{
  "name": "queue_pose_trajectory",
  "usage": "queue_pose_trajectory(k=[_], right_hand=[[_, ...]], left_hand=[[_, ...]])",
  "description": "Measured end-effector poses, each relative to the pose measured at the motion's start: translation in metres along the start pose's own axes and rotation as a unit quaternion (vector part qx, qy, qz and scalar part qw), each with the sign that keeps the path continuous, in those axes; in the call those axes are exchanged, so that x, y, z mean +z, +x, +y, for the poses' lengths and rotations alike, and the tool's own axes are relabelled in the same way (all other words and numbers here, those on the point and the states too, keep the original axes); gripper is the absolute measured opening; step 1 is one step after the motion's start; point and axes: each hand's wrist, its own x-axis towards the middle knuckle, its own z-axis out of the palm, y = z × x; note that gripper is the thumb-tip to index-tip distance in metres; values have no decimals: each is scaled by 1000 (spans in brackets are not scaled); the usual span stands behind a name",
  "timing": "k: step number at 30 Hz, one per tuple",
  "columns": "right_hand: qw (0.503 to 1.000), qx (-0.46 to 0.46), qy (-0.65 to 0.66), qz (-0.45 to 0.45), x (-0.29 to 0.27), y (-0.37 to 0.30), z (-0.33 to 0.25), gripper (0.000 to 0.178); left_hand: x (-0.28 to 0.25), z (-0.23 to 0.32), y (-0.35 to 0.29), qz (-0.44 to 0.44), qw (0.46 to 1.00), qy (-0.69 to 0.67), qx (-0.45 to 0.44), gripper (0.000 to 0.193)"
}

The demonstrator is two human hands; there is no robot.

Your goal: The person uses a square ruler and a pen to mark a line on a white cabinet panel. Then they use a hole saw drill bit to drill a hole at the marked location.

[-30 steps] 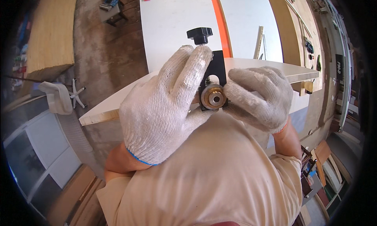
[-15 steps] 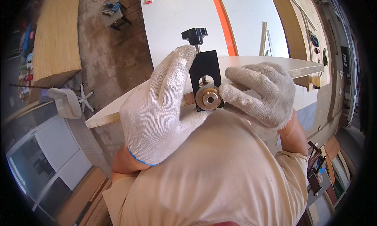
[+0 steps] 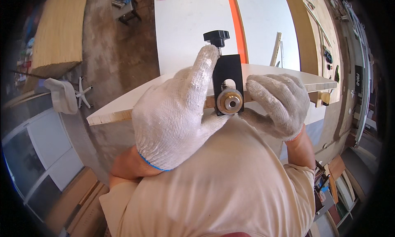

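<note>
A black metal bracket (image 3: pixel 226 67) with a dark star knob (image 3: pixel 216 37) on a threaded rod stands upright before my chest. Low on its face sits a round brass-and-steel bushing (image 3: pixel 230 101) with a hole through its middle. My left hand (image 3: pixel 175 103), in a white knitted glove with a blue cuff, grips the bracket: one digit reaches up along its left edge to below the knob, another lies under its base. My gloved right hand (image 3: pixel 282 103) is beside the right edge, fingers bent and apart from the thumb. Its thumb tip is at the bracket's lower right corner; contact is unclear.
Behind my hands lies a pale board (image 3: pixel 123 103) with a raw front edge. Beyond it is a white panel surface (image 3: pixel 193 27) with an orange strip (image 3: pixel 235 23). A wood stack (image 3: pixel 61 27) and small stool (image 3: pixel 126 10) are at left; tools lie on a wooden surface at right.
The bracket and my left hand have shifted slightly right in view. My right fingers have come away from the bushing, leaving a gap beside the bracket.
</note>
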Motion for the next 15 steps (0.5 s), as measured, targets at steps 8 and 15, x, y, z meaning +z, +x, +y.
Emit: queue_pose_trajectory(k=[8,15], right_hand=[[999,16,-24,-22,-5,2,-9,59],[999,20,-20,-17,-5,2,-15,54]], left_hand=[[4,-3,-5,1,1000,3,24,114],[2,3,-9,-6,1000,11,1,113]])
